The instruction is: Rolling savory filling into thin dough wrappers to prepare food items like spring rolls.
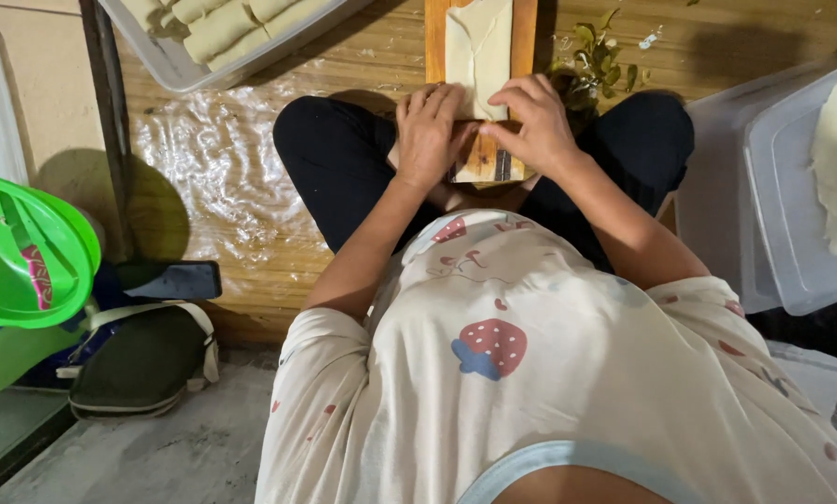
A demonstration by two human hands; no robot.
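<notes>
both hands: my left hand (428,135) and right hand (535,126) pinching the wrapper (479,51) at the near end of the wooden board (488,159) | feel: looks thin, floppy, tears easily | grip: edges only, gently

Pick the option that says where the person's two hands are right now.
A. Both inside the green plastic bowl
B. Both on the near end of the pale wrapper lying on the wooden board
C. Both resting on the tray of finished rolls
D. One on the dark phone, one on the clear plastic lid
B: the left hand and right hand press together on the near end of the pale wrapper on the wooden board.
</notes>
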